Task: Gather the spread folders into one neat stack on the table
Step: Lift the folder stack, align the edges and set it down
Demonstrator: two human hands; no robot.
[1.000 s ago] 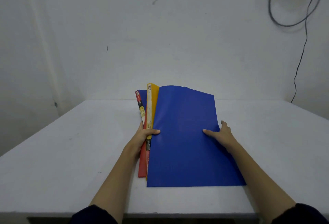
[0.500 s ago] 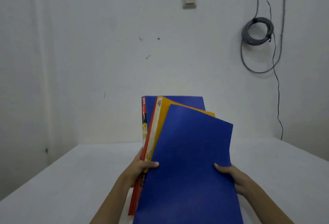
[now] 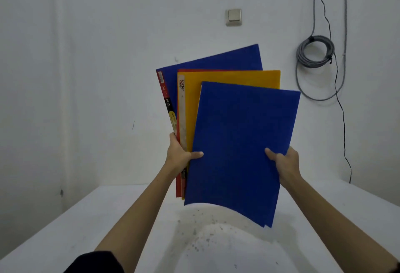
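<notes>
Several folders are fanned out and held upright above the white table (image 3: 108,218). The front blue folder (image 3: 240,147) covers most of a yellow folder (image 3: 229,77). Behind those a red folder (image 3: 178,186) shows as a thin edge, and a rear blue folder (image 3: 216,60) sticks out at the top. My left hand (image 3: 180,155) grips the left spine edges, thumb on the front blue cover. My right hand (image 3: 283,162) pinches the right edge of the front blue folder. The folders' lower edges hang clear of the table.
A white wall stands close behind the table. A light switch (image 3: 233,16) sits high on it, and a coiled grey cable (image 3: 315,52) hangs at the right with a thin black wire running down. The tabletop below the folders is speckled with dirt.
Both hands have lifted the folders off the table and tipped them upright. The folders have fanned out more, so the yellow and rear blue ones show above the front one.
</notes>
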